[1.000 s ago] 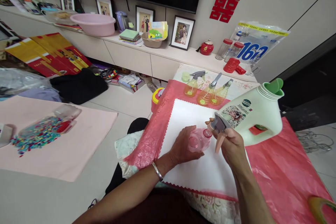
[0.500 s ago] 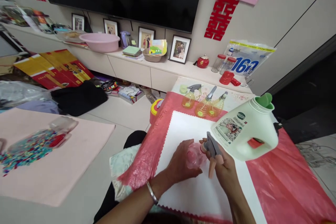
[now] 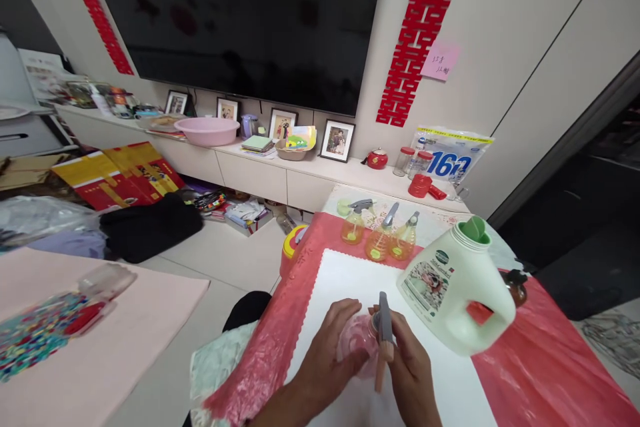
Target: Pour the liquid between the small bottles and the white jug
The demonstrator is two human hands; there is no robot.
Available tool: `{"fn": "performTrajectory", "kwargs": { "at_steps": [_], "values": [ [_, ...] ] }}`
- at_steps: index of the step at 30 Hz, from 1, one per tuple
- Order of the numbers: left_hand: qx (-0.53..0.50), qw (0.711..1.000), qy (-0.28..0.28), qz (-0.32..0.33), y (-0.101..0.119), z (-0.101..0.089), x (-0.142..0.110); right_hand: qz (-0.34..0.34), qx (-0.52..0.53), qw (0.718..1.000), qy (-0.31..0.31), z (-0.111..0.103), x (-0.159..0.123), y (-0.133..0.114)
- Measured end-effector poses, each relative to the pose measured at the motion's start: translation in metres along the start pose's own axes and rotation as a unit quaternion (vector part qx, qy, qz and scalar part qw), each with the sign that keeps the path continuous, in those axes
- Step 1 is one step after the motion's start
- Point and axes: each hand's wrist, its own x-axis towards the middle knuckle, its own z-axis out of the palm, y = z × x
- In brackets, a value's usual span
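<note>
Low over the white scallop-edged sheet, my left hand is wrapped round a clear pinkish spray bottle. My right hand grips the bottle's grey trigger head at the neck, with its peach-coloured trigger pointing toward me. The head sits at the bottle mouth; whether it is screwed tight I cannot tell. Right of my hands stands a large pale green jug with a green spout. Behind the sheet are three amber spray bottles, one of them at the left.
Red plastic film covers the table. A brown bottle stands behind the jug. On the left, a pink board bears scattered colourful small pieces. A long cabinet with photo frames and a pink basin runs along the wall.
The view has tilted up. The trigger head has turned so its trigger points toward me, and my right hand has shifted round it. My left hand still holds the bottle.
</note>
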Motion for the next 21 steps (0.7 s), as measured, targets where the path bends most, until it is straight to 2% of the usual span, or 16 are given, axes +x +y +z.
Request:
{"fn": "performTrajectory", "kwargs": {
  "at_steps": [3,7,12,21],
  "values": [
    [-0.042,0.998,0.018,0.043,0.025,-0.004,0.007,-0.006,0.004,1.0,0.016,0.006,0.001,-0.002],
    [-0.152,0.988,0.037,0.006,0.041,0.006,0.015,0.004,0.0,0.999,0.047,0.014,-0.001,-0.001],
    [-0.261,0.963,0.061,-0.011,0.034,0.021,0.017,0.021,0.003,0.996,0.092,0.024,-0.008,0.002],
    [-0.325,0.944,0.061,0.002,0.022,0.033,0.018,0.019,-0.007,0.988,0.154,0.04,-0.013,-0.001]
  ]
}}
